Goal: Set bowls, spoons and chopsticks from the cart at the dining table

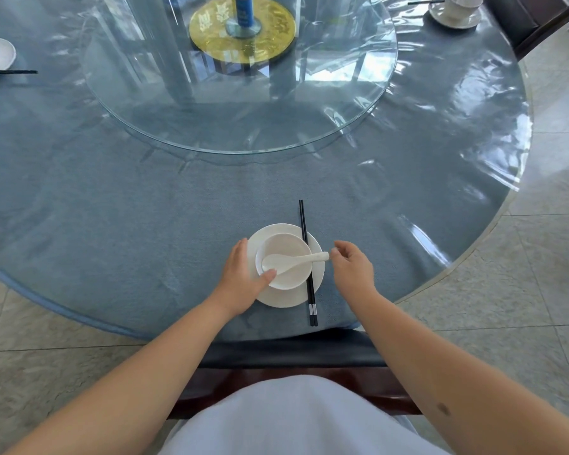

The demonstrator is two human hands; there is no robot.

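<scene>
At lower centre, this setting appears complete: bowl (286, 243), spoon (298, 261), chopsticks (304, 229) placed; relaxed left hand (240, 277) touches bowl, right hand (352, 270) hovers empty.

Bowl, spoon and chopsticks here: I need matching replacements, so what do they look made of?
Bowl and spoon: probably glazed white ceramic, smooth with a soft sheen; melamine cannot be excluded. Chopsticks: glossy black, perhaps plastic or lacquered wood, with pale patterned bands near the handle ends.

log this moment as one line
left hand touches bowl | right hand by spoon handle, contact unclear | spoon in bowl | chopsticks across plate's right side
</scene>
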